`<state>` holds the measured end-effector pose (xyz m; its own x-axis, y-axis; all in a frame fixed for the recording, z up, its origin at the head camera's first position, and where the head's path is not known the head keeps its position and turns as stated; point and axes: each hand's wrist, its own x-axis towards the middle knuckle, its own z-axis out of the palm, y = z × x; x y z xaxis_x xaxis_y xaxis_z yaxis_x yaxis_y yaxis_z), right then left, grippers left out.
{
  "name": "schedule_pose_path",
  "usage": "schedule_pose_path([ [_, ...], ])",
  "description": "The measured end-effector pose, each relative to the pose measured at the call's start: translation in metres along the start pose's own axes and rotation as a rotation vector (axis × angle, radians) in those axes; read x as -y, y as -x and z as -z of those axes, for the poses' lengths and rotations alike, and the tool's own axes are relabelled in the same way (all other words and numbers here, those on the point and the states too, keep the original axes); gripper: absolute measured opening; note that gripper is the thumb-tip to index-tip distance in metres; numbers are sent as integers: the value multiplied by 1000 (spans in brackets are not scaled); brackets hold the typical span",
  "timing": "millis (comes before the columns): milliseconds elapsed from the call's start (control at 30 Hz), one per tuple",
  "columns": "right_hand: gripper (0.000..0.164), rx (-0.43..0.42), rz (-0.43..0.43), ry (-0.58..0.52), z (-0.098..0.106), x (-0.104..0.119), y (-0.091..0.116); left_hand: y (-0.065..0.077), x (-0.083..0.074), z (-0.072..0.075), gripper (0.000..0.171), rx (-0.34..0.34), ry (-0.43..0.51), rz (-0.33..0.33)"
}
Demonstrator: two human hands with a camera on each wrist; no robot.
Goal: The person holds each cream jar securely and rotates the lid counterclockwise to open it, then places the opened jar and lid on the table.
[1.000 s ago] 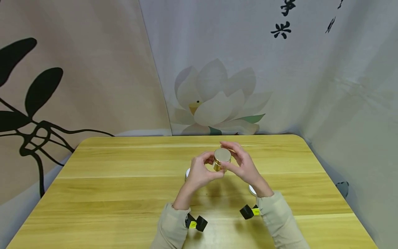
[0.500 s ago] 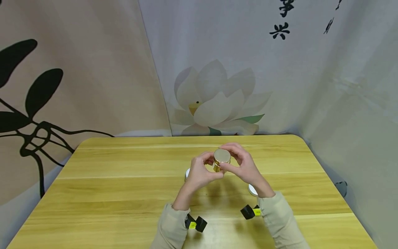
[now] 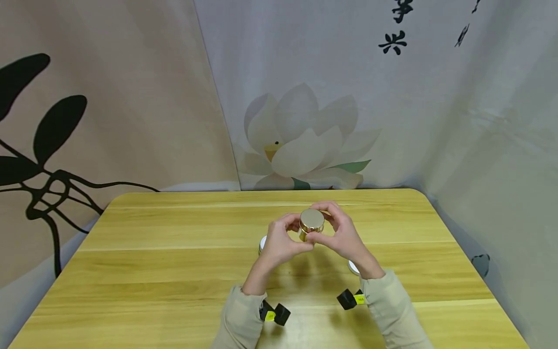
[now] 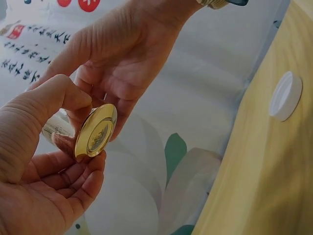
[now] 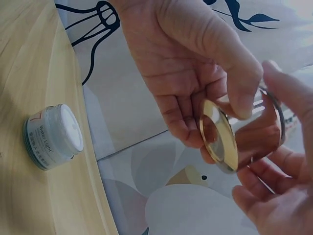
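Note:
A small gold jar (image 3: 311, 222) with a shiny gold lid is held up above the wooden table (image 3: 152, 261), between both hands. My left hand (image 3: 293, 233) grips the jar's body from the left, thumb on top and fingers beneath. My right hand (image 3: 332, 224) curls its thumb and fingers round the gold lid (image 5: 220, 137) from the right. In the left wrist view the gold jar (image 4: 95, 132) sits in the left hand (image 4: 58, 147), with the right hand (image 4: 122, 68) just behind it. The right wrist view shows the left hand (image 5: 195, 73) above and the right hand (image 5: 279, 196) below.
A white cream jar (image 5: 54, 136) stands on the table behind the left hand, partly hidden in the head view (image 3: 262, 242). A white lid (image 4: 286, 95) lies flat by the right wrist (image 3: 353, 266). Printed cloth hangs behind the table and to its right.
The right hand's fingers, raised over the lid a second ago, have closed down round it. The jar and the left hand have hardly moved.

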<state>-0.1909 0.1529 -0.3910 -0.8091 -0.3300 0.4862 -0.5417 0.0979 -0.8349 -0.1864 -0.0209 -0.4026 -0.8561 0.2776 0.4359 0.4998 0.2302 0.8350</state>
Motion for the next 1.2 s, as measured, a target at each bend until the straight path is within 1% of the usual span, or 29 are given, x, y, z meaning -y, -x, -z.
schedule_pose_path([
  [133,41,-2,9,5,-1,1,-1,0,0,0,35,3,1,-6],
  [267,37,43,42,14,-1,0,-2,0,0,0,36,-2,-13,-14],
  [400,41,99,86,8,-1,-3,-2,0,1,0,38,5,-17,-37],
  [467,47,104,79,-13,0,-4,-1,0,1,0,38,2,-19,-36],
  [600,53,57,43,-25,-1,-4,1,0,1,0,37,-5,-14,-19],
  [700,46,8,28,-19,-1,-2,1,0,1,1,36,-2,-12,-8],
  [767,41,-7,25,-17,-2,-1,1,-1,2,0,36,3,-11,-9],
  [933,40,-14,24,-17,-2,1,1,-1,3,0,34,9,-16,-15],
  [1033,41,-27,27,-29,-1,2,1,0,2,0,36,8,-15,-4],
  [1200,44,-77,59,-46,1,6,1,0,3,1,41,-1,2,13],
])
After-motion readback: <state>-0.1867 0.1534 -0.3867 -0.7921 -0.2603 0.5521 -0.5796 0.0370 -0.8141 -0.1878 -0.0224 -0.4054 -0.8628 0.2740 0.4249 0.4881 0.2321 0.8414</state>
